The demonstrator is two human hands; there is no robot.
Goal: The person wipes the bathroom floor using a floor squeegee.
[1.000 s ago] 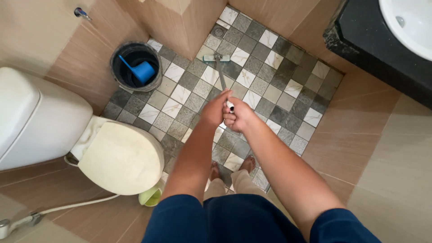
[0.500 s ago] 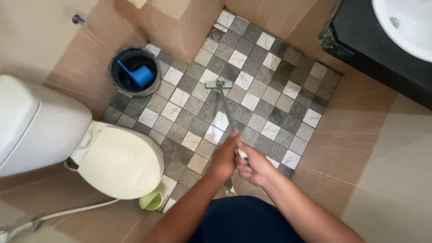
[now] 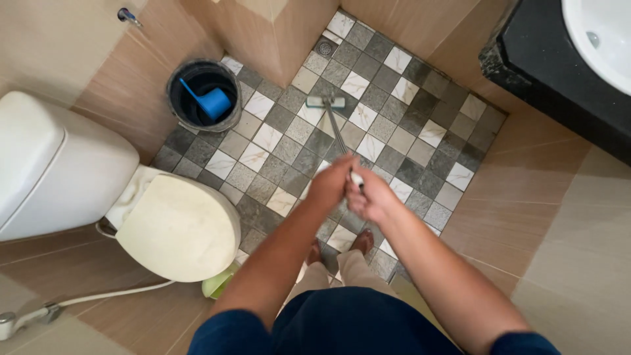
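Hands (image 3: pixel 351 187) grip brush handle (image 3: pixel 338 135); brush head (image 3: pixel 325 102) ahead near drain (image 3: pixel 324 47).

Matt stone-look floor tiles (image 3: pixel 276 118); glossy ceramic toilet (image 3: pixel 59 164); thin metal brush handle (image 3: pixel 338 131); blue plastic scoop (image 3: pixel 210 102).

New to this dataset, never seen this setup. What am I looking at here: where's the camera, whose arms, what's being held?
No machine here: a person wears one camera on the head, and it looks straight down. The two bare arms are their own. The left hand and right hand both grip the long handle of a floor brush, whose head rests on the checkered tile floor near a round drain. On the left is a white toilet with its lid shut, and beyond it a dark bucket with a blue scoop inside. A black counter with a white basin is at the upper right.
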